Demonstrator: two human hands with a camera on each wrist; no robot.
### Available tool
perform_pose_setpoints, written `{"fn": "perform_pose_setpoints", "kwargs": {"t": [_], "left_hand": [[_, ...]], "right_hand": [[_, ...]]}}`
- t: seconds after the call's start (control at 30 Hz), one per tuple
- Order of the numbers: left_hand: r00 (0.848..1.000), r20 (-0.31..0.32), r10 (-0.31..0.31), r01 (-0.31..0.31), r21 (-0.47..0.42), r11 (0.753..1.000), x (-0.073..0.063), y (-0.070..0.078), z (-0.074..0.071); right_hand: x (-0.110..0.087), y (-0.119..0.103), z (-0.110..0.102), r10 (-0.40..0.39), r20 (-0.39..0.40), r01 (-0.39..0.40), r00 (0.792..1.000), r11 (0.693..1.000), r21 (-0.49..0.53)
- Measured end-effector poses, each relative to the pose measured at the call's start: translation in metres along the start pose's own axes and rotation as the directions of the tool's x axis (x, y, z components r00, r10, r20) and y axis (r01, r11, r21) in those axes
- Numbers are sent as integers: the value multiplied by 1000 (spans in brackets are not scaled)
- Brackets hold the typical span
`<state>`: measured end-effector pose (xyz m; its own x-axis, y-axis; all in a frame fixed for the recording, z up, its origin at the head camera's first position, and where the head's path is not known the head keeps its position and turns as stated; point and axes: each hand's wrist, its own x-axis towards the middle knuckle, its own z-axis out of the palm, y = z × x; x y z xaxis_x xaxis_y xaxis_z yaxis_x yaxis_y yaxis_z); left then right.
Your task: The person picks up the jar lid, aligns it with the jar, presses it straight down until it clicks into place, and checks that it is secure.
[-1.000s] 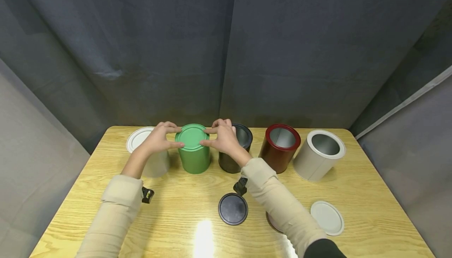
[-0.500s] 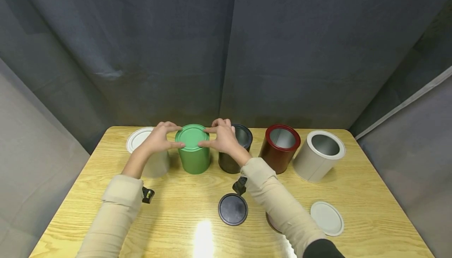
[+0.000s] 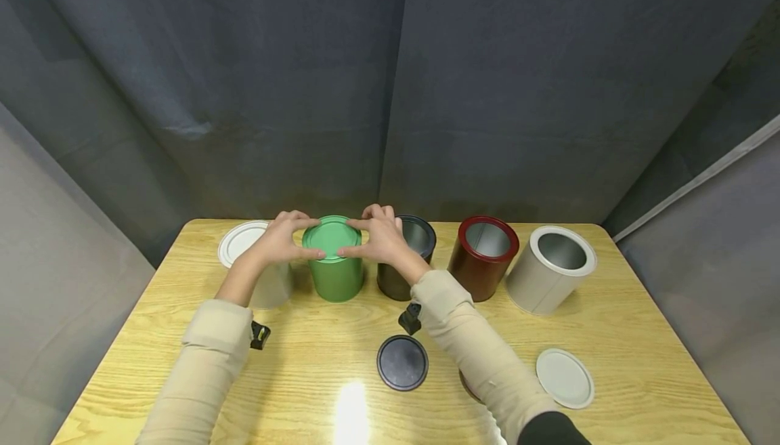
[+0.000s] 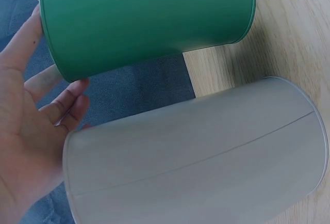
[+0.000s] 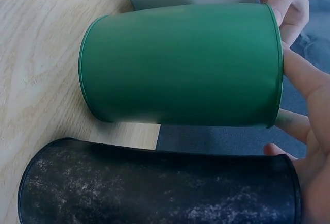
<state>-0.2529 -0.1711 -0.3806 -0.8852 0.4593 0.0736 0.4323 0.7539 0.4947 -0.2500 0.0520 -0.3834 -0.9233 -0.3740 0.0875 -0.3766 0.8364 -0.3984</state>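
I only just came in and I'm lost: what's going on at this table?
A person's left hand and right hand touch the green lid, which sits on the green can; I can't tell whether it's pressed fully down. The leftmost can is lidded too. The black can, red can and rightmost can stand open. A black lid and a white lid lie on the table.

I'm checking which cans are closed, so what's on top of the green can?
A green lid; the left hand and right hand both touch it. It covers the green can, so whatever is inside cannot be seen.
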Motion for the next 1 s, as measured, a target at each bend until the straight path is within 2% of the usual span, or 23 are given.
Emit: {"fn": "perform_pose_setpoints", "kwargs": {"t": [0.43, 0.67, 0.8, 1.0], "left_hand": [[1000, 8, -5, 5, 4, 1000, -1, 3, -2], [998, -43, 49, -48, 21, 999, -4, 4, -3], [997, -58, 42, -42, 15, 999, -4, 2, -4], [998, -46, 30, -30, 15, 999, -3, 1, -3]], "right_hand": [[-2, -3, -1, 11, -11, -11, 1000, 1000, -13], [-7, -1, -4, -2, -69, 2, 998, 1000, -1], [-8, 0, -4, -7, -84, 6, 996, 1000, -2], [-9, 1, -2, -2, -89, 1, 996, 1000, -1]]}}
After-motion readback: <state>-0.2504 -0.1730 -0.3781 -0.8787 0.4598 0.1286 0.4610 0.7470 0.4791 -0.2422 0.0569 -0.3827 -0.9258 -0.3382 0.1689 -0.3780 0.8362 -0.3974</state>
